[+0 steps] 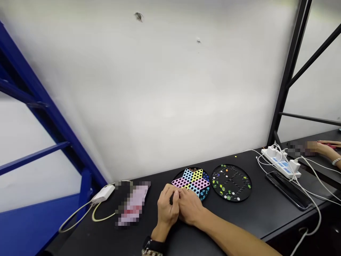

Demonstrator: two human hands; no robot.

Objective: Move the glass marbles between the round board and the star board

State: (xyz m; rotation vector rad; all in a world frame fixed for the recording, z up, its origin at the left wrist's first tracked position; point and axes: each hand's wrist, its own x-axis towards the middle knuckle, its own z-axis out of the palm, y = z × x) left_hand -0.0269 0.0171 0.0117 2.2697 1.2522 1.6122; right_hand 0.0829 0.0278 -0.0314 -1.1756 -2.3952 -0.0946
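Observation:
A Chinese checkers board [201, 183] with a star of pink, blue and yellow holed sections sits in a round black tray, with dark blue and teal pieces in its side pockets. My left hand [167, 205] is at the near left edge of this board, its fingers curled and its thumb bent inward. Against it lies my right hand [190, 207], closed, covering the near left part of the star. The fingertips of both hands are hidden where they meet, so what they hold cannot be made out. To the right is a round black marble board [231, 188] with green, yellow and white marbles.
A white power strip [282, 164] with plugs and cables, and a black phone [289, 190], lie on the right. On the left are a white adapter [103, 194] with a cable and a blurred pinkish packet [134, 204]. Another person's hand [326, 149] shows at far right.

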